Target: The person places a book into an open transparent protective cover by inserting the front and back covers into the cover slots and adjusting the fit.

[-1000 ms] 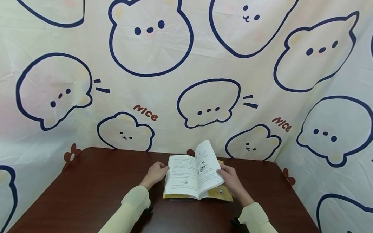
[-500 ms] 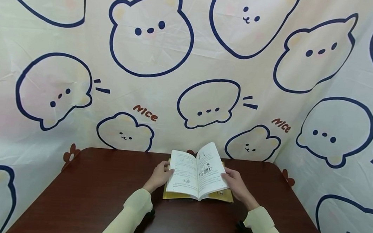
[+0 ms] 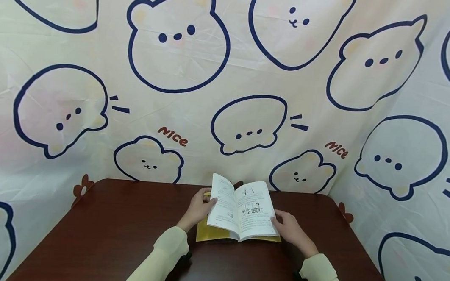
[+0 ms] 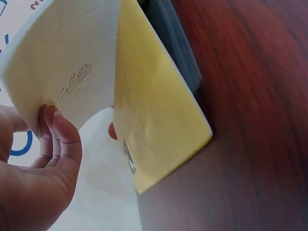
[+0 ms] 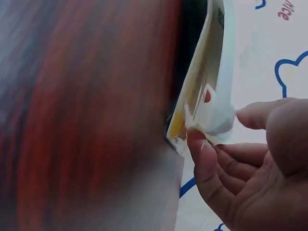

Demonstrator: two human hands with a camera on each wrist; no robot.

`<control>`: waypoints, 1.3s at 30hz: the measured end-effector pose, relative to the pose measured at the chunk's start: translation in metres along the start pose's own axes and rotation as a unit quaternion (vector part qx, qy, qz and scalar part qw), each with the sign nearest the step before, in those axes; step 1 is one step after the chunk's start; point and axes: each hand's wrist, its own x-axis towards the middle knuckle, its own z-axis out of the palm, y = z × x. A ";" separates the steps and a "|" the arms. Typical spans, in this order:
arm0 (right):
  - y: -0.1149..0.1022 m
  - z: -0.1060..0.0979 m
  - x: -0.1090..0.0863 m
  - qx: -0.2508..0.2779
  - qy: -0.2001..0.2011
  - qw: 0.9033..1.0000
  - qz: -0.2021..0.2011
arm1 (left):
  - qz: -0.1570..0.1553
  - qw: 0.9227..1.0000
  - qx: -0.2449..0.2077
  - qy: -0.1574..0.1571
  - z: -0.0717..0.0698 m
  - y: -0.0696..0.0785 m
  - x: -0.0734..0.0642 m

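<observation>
An open book [image 3: 257, 212] with printed text and small line drawings lies near the table's far edge. My left hand [image 3: 197, 209] pinches its raised left pages at the outer edge, thumb on the printed side. Below those pages the yellow cover [image 4: 154, 106] shows, apart from them in the left wrist view. At the other side, my right hand [image 3: 290, 229] holds the right pages by their outer edge. In the right wrist view its thumb and fingers lie on opposite faces of the bent pages [image 5: 224, 115].
The book is on a dark reddish-brown table [image 3: 128, 233]. Under the yellow cover, a dark grey slab-like thing [image 4: 175, 43] shows in the left wrist view. A pale cloth [image 3: 196, 109] printed with bear outlines hangs behind and beside the table.
Left pages have been lifted off the yellow cover and tilted up toward the right by my left hand. The right pages have come down lower, with my right hand at their edge.
</observation>
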 end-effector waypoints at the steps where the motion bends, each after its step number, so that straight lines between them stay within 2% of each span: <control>1: 0.000 0.000 -0.001 -0.012 0.003 1.000 0.002 | 0.003 1.000 -0.002 -0.002 0.001 0.001 0.000; 6: -0.002 0.001 -0.002 -0.065 0.013 0.998 -0.013 | 0.015 1.000 -0.003 -0.007 0.009 0.008 0.003; 11: -0.012 0.002 -0.002 -0.059 0.006 0.998 -0.031 | 0.032 0.999 -0.002 -0.005 0.017 0.014 0.003; 17: -0.025 0.007 0.001 0.008 -0.022 0.998 -0.061 | 0.035 0.999 0.001 -0.022 0.022 0.017 0.003; 22: -0.045 0.010 0.009 0.075 -0.014 0.995 -0.057 | 0.028 0.999 0.027 -0.026 0.026 0.024 0.003; 25: -0.058 0.012 0.014 0.127 -0.008 0.990 -0.065 | 0.031 0.998 0.040 -0.038 0.028 0.030 0.003; 29: -0.074 0.015 0.019 0.192 -0.029 0.978 -0.077 | 0.039 0.996 0.059 -0.053 0.032 0.035 0.003; 35: -0.081 0.024 0.023 0.199 -0.077 0.972 -0.102 | 0.038 0.994 0.078 -0.068 0.035 0.037 0.003; 39: -0.080 0.028 0.023 0.202 -0.061 0.972 -0.101 | 0.038 0.990 0.102 -0.094 0.035 0.034 0.002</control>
